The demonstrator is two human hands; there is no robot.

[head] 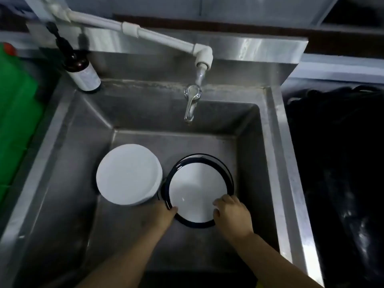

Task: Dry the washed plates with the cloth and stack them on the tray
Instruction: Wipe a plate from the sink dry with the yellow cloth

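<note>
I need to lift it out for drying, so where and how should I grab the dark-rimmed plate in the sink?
Probably by the near rim of the dark-rimmed plate, one hand on each side, where the left hand and right hand already are. It lies flat on the sink floor, so the raised rim is the only edge to catch.

Deep square stainless-steel sink basin [68, 154] fills the view centre; its walls are dull and water-stained. Raised steel backsplash [239, 47] along 12 o'clock. White plastic water pipe [145, 34] runs from 11 o'clock to an elbow, feeding a chrome lever tap [191, 102] over the basin. Dark brown pump bottle with a pale label [80, 67] stands on the rim at 10 o'clock. Green plastic container [14, 113] at 9 o'clock. Black crumpled plastic sheet [340, 163] at 3 o'clock. Light dim, with glare on the steel.
</note>
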